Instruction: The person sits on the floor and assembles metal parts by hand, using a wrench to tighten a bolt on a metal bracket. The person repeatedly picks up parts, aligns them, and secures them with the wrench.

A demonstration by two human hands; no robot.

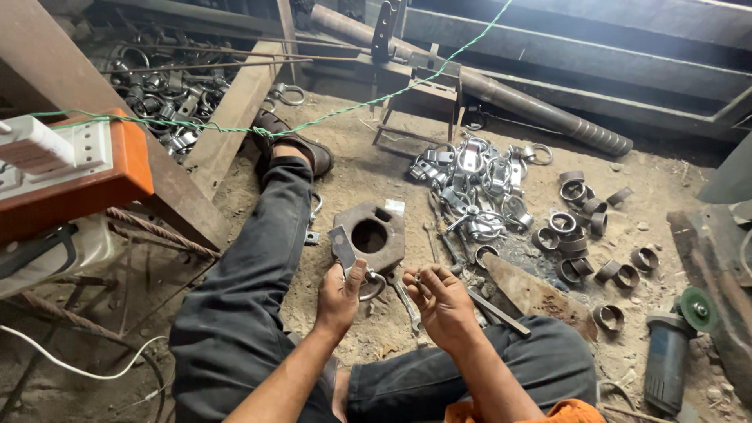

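Observation:
I sit on a dirt floor with my left leg stretched out. My left hand (340, 296) grips a metal clamp piece (345, 249), a flat plate with a ring below it, held just in front of a heavy rusty block with a round hole (373, 232). Close beside it, my right hand (440, 301) has its fingers curled around a small metal part that I cannot make out. A wrench (406, 301) lies on the ground between the two hands.
A heap of shiny clamp parts (475, 184) lies ahead, with several short steel rings (576, 227) to its right. An angle grinder (671, 349) rests at the right. An orange box with a white socket strip (70, 160) stands left; a green cord (345, 110) crosses overhead. More metal parts (168, 94) are piled at the back left.

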